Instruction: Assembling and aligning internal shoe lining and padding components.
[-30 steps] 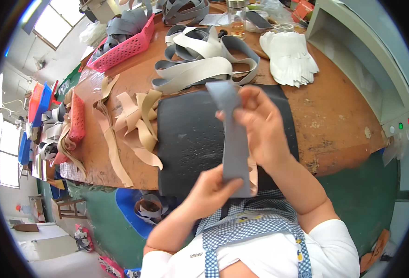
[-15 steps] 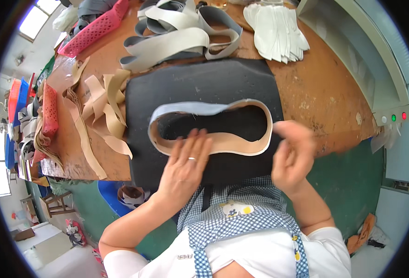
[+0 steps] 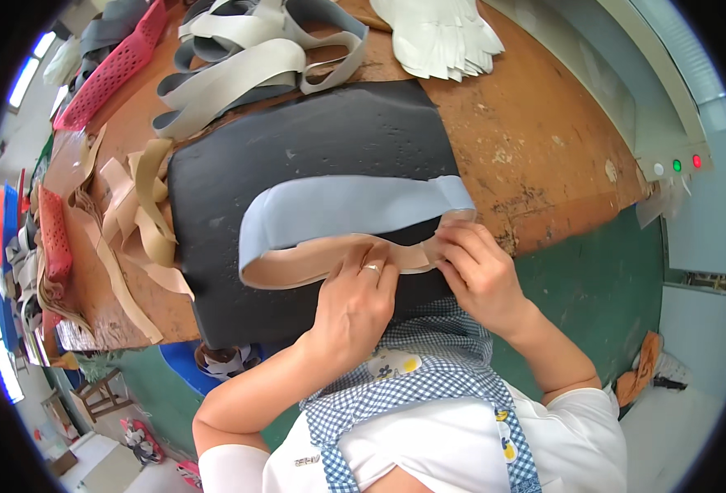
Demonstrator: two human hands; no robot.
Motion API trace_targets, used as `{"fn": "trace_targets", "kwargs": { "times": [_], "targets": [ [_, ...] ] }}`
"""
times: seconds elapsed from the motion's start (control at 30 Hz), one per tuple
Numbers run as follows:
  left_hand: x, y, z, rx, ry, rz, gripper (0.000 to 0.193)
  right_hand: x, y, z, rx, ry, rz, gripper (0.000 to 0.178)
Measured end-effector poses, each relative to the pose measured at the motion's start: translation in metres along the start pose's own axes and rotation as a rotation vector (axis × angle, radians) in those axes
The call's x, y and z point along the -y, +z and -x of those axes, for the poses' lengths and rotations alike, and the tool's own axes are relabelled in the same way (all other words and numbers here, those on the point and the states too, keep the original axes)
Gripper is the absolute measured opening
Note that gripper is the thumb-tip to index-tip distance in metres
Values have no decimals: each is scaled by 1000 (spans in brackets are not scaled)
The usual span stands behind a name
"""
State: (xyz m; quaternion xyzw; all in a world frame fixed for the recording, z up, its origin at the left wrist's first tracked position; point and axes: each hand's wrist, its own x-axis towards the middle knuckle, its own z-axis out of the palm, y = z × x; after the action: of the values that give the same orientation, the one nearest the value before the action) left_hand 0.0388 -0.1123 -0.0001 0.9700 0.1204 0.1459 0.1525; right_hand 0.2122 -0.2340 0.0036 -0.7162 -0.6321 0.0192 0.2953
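A closed loop of wide strip material (image 3: pixel 330 207), pale blue on one face and beige on the other, stands on edge on a black mat (image 3: pixel 297 144). Its far wall leans so that the blue face shows. My left hand (image 3: pixel 353 302), with a ring on one finger, has its fingers curled over the near wall of the loop. At the loop's right end, my right hand (image 3: pixel 482 275) pinches the strip between thumb and fingers. What lies under the fingertips is hidden.
Grey-white strips (image 3: pixel 239 78) lie coiled beyond the mat, with white gloves (image 3: pixel 441 37) to their right. Tan strips (image 3: pixel 124 214) sprawl left of it. A pink basket (image 3: pixel 116 70) stands at far left. A machine panel with buttons (image 3: pixel 677 165) borders the wooden table's right side.
My right hand has come in from beside the loop and taken hold of its right end. My left fingers have curled from lying flat. The loop has tilted, showing more blue.
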Motion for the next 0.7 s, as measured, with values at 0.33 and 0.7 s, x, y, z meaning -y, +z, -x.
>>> {"fn": "trace_targets", "kwargs": {
  "times": [0.33,0.7],
  "targets": [
    [-14,25,-23,-232,-57,55,26,-14,7,8,-77,-40,-56,25],
    [4,31,6,-428,-608,370,9,-6,16,6,-73,-105,-40,27]
  ]
}}
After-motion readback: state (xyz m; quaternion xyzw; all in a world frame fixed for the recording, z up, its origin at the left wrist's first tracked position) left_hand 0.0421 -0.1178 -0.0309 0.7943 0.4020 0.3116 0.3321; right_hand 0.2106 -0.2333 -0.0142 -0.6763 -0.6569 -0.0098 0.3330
